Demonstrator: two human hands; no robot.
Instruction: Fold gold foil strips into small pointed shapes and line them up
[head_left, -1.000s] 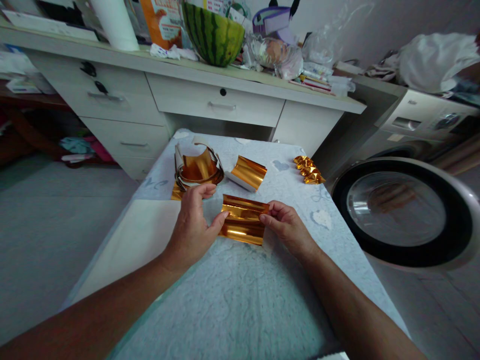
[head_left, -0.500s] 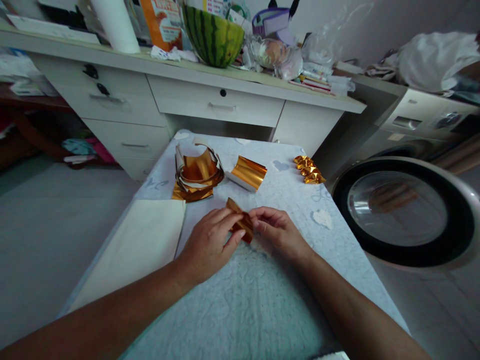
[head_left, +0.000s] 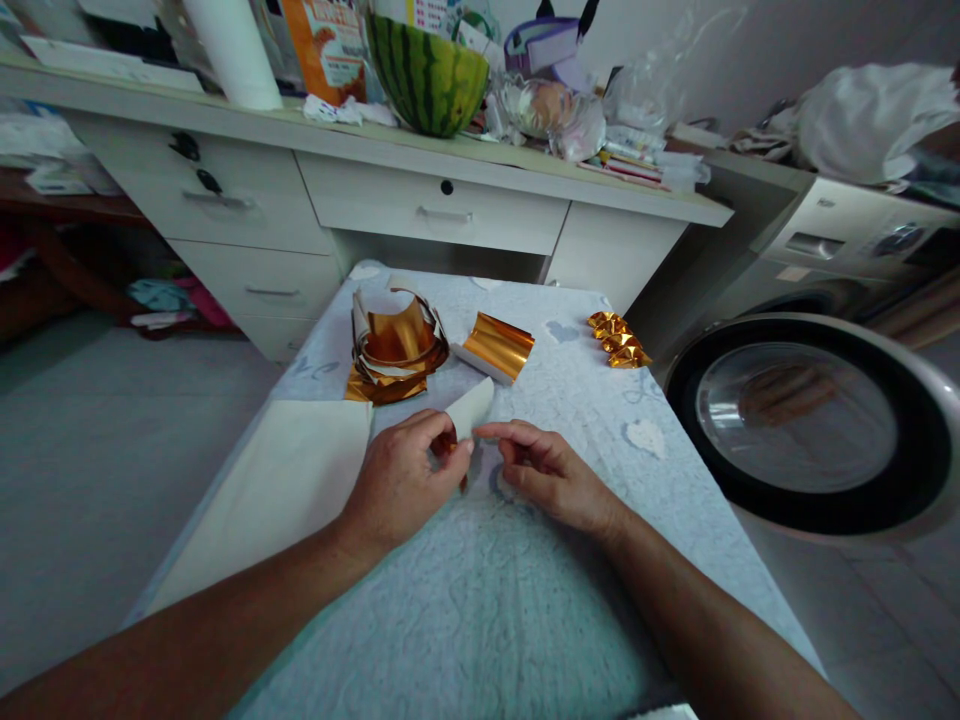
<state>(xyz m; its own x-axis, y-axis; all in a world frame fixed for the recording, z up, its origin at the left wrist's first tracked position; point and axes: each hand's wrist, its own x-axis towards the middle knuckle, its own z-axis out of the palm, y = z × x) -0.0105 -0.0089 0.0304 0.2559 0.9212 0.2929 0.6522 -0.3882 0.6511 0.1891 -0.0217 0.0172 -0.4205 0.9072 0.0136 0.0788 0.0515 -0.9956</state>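
Note:
My left hand [head_left: 397,485] pinches a sheet of gold foil paper [head_left: 472,405] between thumb and fingers, its white back facing up and its gold side showing under the fingers. My right hand [head_left: 559,475] has the index finger stretched out, its tip at the paper's right edge; the other fingers are loosely bent and hold nothing. Just beyond lies a curled gold foil sheet [head_left: 499,345]. To its left is a pile of curled gold foil sheets [head_left: 397,340]. Several folded gold foil pieces [head_left: 619,342] sit in a row near the right edge.
A pale cloth [head_left: 262,490] lies along the left side of the covered table [head_left: 487,620]. Behind stands a white desk [head_left: 450,215] bearing half a watermelon [head_left: 427,75] and clutter. To the right, a washing machine's round door [head_left: 802,425] hangs open.
The foil paper has been turned so its white back shows instead of gold. My right hand has let go of its edge and extended the index finger; my left hand has shifted slightly left.

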